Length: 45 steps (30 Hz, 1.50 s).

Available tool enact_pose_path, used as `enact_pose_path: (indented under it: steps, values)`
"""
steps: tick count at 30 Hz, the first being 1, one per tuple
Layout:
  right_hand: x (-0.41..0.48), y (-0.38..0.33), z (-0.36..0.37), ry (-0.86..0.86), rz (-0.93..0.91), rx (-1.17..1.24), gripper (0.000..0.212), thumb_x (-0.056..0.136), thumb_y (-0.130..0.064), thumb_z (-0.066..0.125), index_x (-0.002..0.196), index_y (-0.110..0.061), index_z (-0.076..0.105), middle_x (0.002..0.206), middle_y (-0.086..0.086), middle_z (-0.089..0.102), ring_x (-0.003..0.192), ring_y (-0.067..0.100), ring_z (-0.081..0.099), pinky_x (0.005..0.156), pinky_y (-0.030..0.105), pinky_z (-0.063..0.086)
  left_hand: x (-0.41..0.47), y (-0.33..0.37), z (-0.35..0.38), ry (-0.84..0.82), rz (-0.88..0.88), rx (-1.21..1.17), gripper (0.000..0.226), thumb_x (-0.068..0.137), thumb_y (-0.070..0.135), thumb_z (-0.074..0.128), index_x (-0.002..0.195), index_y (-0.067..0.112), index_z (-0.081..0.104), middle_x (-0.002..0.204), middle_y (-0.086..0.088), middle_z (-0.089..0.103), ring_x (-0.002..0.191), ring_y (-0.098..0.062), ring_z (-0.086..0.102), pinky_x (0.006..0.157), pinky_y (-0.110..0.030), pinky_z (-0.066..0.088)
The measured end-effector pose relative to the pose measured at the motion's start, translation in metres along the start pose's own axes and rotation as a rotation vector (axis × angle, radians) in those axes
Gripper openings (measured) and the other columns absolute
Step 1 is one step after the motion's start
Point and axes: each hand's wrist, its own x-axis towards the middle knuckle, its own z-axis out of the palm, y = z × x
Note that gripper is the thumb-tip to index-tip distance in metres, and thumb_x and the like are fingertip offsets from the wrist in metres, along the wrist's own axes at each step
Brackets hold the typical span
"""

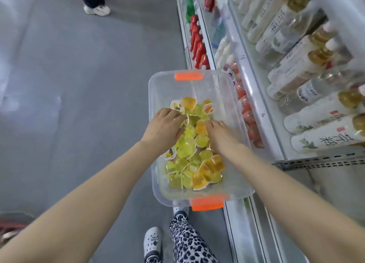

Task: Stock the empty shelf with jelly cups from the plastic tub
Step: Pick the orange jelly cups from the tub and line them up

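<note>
Yellow and amber are showing between the fingers here: the left hand (164, 128) is lying palm-down on the far end of the heap, fingers bent over into the jelly cups (189, 150), and the right hand (222, 135) is sitting just beside it, fingertips buried in the pile too. Whether either hand is actually holding a cup I can't tell, because the tips are hidden. Around them the cups are lying loose, lids every which way, in the clear plastic tub (167, 89) with its orange latches (188, 76). The tub is sitting hard against the shelving, its right rim overlapping the shelf edge; what's carrying it I can't see. Past that rim, red-and-pink packs (246, 112) are lining a lower level, tall white bottles (296, 71) are lying in rows above, and the stretch of shelf (243, 233) below the tub's near end is looking bare, so it is likely the one to fill. Risks now: these cups look slick and rounded, so an overfull grab could spill some onto the grey floor (79, 85). Leaning on the aisle side could tip the tub, and a loaded hand crossing over could clip those bottles.
</note>
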Motion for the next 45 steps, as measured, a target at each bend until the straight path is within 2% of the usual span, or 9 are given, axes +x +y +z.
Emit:
enact_pose_path:
  steps: [7,11,16,19,24,27,31,38,45]
  values:
    - [0.048,0.008,0.026,-0.187,0.036,-0.191,0.040,0.089,0.002,0.046,0.129,-0.002,0.045,0.128,0.020,0.054,0.114,0.033,0.050,0.094,0.039,0.044,0.000,-0.006,0.009,-0.038,-0.030,0.004,0.036,0.083,0.026,0.071,0.117,0.014,0.066,0.113,-0.005,0.067,0.104,-0.031,0.059,0.096,-0.042,0.047]
    - [0.053,0.010,0.023,-0.148,0.023,-0.270,0.038,0.089,0.001,0.044,0.127,-0.004,0.045,0.125,0.017,0.057,0.114,0.031,0.048,0.092,0.038,0.043,0.001,-0.006,0.010,-0.046,-0.041,0.008,0.037,0.084,0.028,0.070,0.118,0.015,0.066,0.114,-0.004,0.067,0.106,-0.030,0.059,0.097,-0.042,0.046]
    - [0.036,0.011,0.014,-0.064,0.042,-0.207,0.045,0.081,0.001,0.049,0.125,-0.006,0.045,0.124,0.017,0.054,0.108,0.033,0.049,0.092,0.039,0.045,0.002,-0.007,0.011,-0.053,-0.037,0.004,0.035,0.087,0.029,0.067,0.119,0.016,0.064,0.115,-0.003,0.066,0.109,-0.030,0.057,0.099,-0.042,0.043]
    - [0.012,0.010,0.001,0.019,0.034,-0.152,0.053,0.085,-0.016,0.055,0.135,-0.006,0.040,0.124,0.015,0.053,0.109,0.033,0.049,0.094,0.038,0.042,0.001,-0.007,0.009,-0.062,-0.027,-0.008,0.033,0.088,0.027,0.065,0.118,0.015,0.065,0.113,-0.005,0.066,0.109,-0.031,0.056,0.099,-0.043,0.042]
    - [-0.042,0.006,-0.021,0.156,0.055,0.041,0.059,0.085,-0.037,0.061,0.134,-0.011,0.039,0.118,0.013,0.049,0.100,0.032,0.054,0.081,0.040,0.046,-0.001,-0.007,-0.001,-0.124,-0.028,-0.052,0.034,0.091,0.026,0.063,0.123,0.015,0.063,0.119,-0.007,0.065,0.116,-0.033,0.052,0.104,-0.042,0.038]
    - [-0.076,0.001,-0.030,0.208,0.073,0.127,0.055,0.084,-0.034,0.062,0.129,-0.012,0.041,0.117,0.012,0.048,0.091,0.031,0.055,0.070,0.034,0.041,-0.008,-0.003,-0.013,-0.176,-0.025,-0.066,0.037,0.094,0.028,0.059,0.130,0.017,0.059,0.126,-0.007,0.060,0.121,-0.031,0.047,0.106,-0.038,0.033]
    - [-0.115,-0.004,-0.035,0.262,0.106,0.173,0.044,0.082,-0.034,0.061,0.119,-0.016,0.043,0.116,0.008,0.051,0.096,0.028,0.054,0.077,0.041,0.050,-0.017,0.004,-0.028,-0.262,-0.007,-0.034,0.040,0.096,0.029,0.056,0.135,0.017,0.054,0.132,-0.008,0.056,0.123,-0.030,0.045,0.107,-0.035,0.032]
    - [-0.133,-0.007,-0.020,0.199,0.107,0.150,0.048,0.083,-0.031,0.065,0.123,-0.012,0.045,0.118,0.011,0.057,0.105,0.031,0.054,0.084,0.041,0.046,0.014,0.010,-0.023,-0.318,-0.019,-0.012,0.045,0.096,0.030,0.054,0.139,0.017,0.048,0.134,-0.009,0.052,0.122,-0.031,0.045,0.104,-0.037,0.035]
    - [-0.100,0.005,0.002,0.180,0.023,0.071,0.045,0.077,-0.021,0.065,0.119,-0.009,0.053,0.105,0.012,0.059,0.096,0.033,0.055,0.082,0.046,0.050,0.082,0.002,0.027,-0.420,-0.083,0.003,0.057,0.091,0.011,0.060,0.144,0.009,0.037,0.146,-0.013,0.037,0.130,-0.033,0.037,0.102,-0.042,0.039]
